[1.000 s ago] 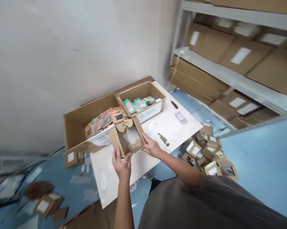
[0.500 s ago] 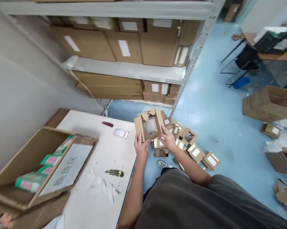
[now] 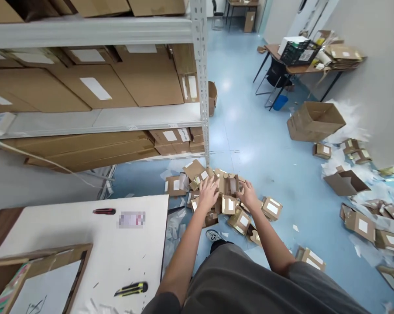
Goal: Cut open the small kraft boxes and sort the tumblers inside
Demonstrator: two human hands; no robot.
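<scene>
A small opened cardboard box [image 3: 230, 185] is between my two hands, above a pile of small boxes on the floor. My left hand [image 3: 208, 192] is to its left, palm down with fingers stretched out and apart. My right hand [image 3: 248, 194] is at the box's right side, its fingers loosely curved and parted; whether the fingertips touch the cardboard I cannot tell. Around and beneath lie brown boxes with white labels, such as one labelled box [image 3: 228, 205] just below the opened one.
A white table [image 3: 118, 248] at left carries a red cutter [image 3: 104, 211], a yellow-black utility knife [image 3: 131, 289] and a large carton [image 3: 49, 261]. Metal shelving [image 3: 203, 87] holds big cartons. At right stand a large open carton [image 3: 314, 122] and scattered boxes with plastic wrap.
The opened box has gone from both hands' grip beside the table down to the pile. My hands have parted from its sides, and the view has swung right.
</scene>
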